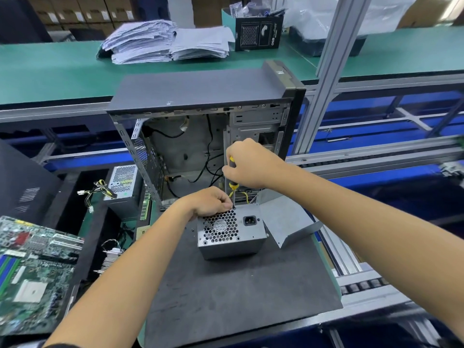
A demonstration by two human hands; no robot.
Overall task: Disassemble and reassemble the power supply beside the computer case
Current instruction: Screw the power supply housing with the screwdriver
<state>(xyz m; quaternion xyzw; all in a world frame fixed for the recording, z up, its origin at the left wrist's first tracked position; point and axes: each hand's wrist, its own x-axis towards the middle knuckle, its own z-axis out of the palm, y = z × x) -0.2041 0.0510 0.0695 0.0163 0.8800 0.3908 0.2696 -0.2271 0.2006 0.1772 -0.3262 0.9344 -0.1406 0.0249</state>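
Head view, left to right: the left hand (209,200) lay curled on the top rear edge of the power supply (229,231), which sat on the dark mat (226,292) before the open computer case (200,136). The right hand (247,163) gripped a screwdriver (232,183) upright, tip at a fan-grille corner screw. The loose metal cover (288,222) alongside suggested disassembly was partly done, or reassembly unfinished; I could not tell which.

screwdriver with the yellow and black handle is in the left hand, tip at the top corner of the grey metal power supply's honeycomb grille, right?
Not quite: the head view shows the right hand gripping the yellow and black screwdriver. The left hand steadies the grey metal power supply. The tip is indeed at the grille's top corner.
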